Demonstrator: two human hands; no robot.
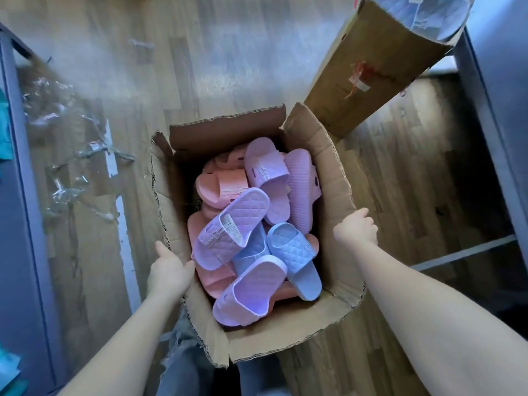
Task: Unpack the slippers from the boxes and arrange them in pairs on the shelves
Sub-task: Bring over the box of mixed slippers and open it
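Left hand grips the left wall of the open box, centre frame. Right hand curls over its right flap. Slippers piled loose inside: pink, lilac, blue.

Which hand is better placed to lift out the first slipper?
Left, probably. The left hand grips the box with its thumb beside the lilac slipper; the right hand grips the flap, apart from any slipper.

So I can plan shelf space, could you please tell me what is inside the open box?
The box holds a loose heap: purple slippers, blue slippers and pink slippers. The top ones cover whatever lies lower, so the bottom cannot be seen.
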